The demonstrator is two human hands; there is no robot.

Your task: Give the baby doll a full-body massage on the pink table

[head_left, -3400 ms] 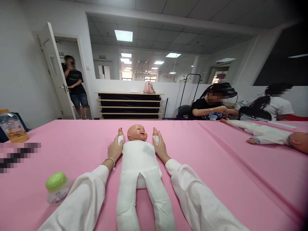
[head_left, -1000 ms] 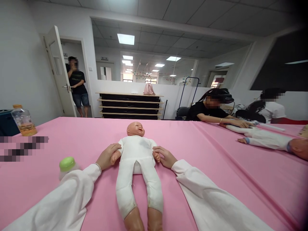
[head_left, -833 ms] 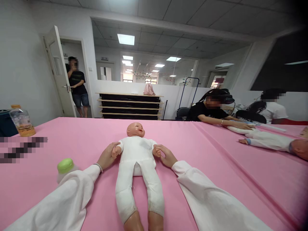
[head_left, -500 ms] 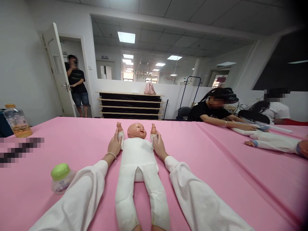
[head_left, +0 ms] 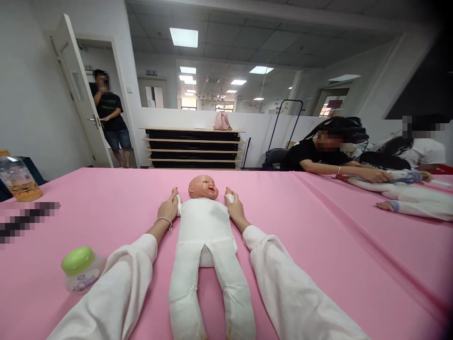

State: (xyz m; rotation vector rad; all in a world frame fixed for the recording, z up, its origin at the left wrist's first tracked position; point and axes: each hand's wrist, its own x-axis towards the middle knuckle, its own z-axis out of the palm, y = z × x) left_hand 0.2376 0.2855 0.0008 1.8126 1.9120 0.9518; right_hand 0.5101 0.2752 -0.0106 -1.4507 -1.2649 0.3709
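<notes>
A baby doll with a white cloth body lies on its back on the pink-covered table, its head at the far end and its legs toward me. Both of its arms are raised beside the head. My left hand is closed around the doll's arm on the left, with the small hand showing above my fingers. On the other side, my right hand grips the opposite arm near its wrist. A beaded bracelet circles my left wrist.
Left of my sleeve stands a jar with a green lid. A bottle of amber liquid is at the far left. Across the table to the right, a co-worker handles another doll. Someone stands in the doorway.
My hands still hold the doll's arms, and its hands now show less above my fingers. The view has shifted slightly. The co-worker's hands have moved along the other doll.
</notes>
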